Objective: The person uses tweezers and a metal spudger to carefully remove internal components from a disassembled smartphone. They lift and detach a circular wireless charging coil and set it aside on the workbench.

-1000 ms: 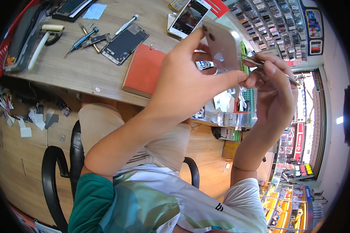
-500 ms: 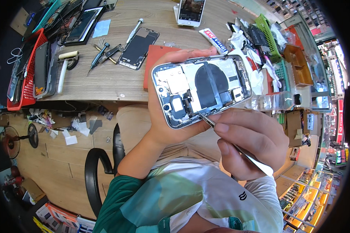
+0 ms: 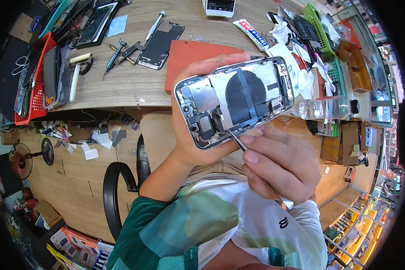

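Fingers (image 3: pixel 220 60) of the left hand (image 3: pixel 198 130) wrap round the open phone (image 3: pixel 235 100) from behind, clamped on its frame, holding it up above the lap with its insides turned to the camera, just in front of the desk (image 3: pixel 135 81) edge; the right hand (image 3: pixel 281 164) has its fingers pinched together on thin tweezers (image 3: pixel 238 141), whose tip touches the phone's lower edge near the small dark parts beside the camera block. A second ago the phone showed its pale back and both hands crowded round it over the desk; half a second ago it was already flipped open-side up with the tool coming in, and now the tip sits a little deeper inside the frame, so I judge the work has passed from turning the phone over to picking at a part within it. Just behind the phone a red mat (image 3: pixel 189 54) lies on the desk; left of the phone lie a dark screen panel (image 3: pixel 159 38) and a screwdriver (image 3: pixel 154 22), and farther left a red basket (image 3: pixel 33 78) holds flat devices. Behind the phone a white tube (image 3: pixel 251 33) with red and blue print lies slantwise; right of the phone sits a clear bottle (image 3: pixel 326 108) on its side, and a green basket (image 3: pixel 321 29) stands beyond it
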The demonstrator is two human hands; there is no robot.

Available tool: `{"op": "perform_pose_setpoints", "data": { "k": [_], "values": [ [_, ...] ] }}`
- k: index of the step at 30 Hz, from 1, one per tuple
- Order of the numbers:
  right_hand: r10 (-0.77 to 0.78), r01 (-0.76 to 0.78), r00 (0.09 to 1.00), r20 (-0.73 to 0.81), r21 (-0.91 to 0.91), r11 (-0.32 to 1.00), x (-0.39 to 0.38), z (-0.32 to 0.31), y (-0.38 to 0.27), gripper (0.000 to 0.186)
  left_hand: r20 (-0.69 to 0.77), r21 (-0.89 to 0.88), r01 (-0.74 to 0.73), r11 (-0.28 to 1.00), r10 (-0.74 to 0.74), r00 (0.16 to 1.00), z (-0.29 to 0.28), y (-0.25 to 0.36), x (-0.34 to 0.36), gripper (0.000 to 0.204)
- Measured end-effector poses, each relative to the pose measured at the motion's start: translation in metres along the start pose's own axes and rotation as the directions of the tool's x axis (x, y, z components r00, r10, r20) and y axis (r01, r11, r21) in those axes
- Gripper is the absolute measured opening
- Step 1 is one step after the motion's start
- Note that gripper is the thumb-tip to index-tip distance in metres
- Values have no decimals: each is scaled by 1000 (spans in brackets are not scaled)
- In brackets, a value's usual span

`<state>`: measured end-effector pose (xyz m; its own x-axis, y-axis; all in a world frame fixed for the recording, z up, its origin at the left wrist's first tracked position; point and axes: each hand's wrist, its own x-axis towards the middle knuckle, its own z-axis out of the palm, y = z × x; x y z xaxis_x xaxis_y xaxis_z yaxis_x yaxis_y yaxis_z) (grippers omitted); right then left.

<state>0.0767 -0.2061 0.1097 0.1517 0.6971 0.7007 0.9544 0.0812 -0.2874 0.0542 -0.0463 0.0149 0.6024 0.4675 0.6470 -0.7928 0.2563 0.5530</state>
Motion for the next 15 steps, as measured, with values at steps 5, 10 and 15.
{"op": "perform_pose_setpoints", "data": {
  "k": [5, 10, 15],
  "values": [
    [220, -228, 973, 68, 139, 964, -1, -13, -6, 28, 57, -5, -3, 1000, 3, 998, -6, -1, -5, 99],
    [368, -382, 924, 103, 300, 874, -3, -17, -4, 29, 81, -35, 16, 999, -13, 997, -5, 0, -9, 99],
    [254, -268, 963, 92, 195, 943, -4, -16, -2, 30, 95, -52, 19, 998, -14, 995, -8, -2, -10, 100]
  ]
}}
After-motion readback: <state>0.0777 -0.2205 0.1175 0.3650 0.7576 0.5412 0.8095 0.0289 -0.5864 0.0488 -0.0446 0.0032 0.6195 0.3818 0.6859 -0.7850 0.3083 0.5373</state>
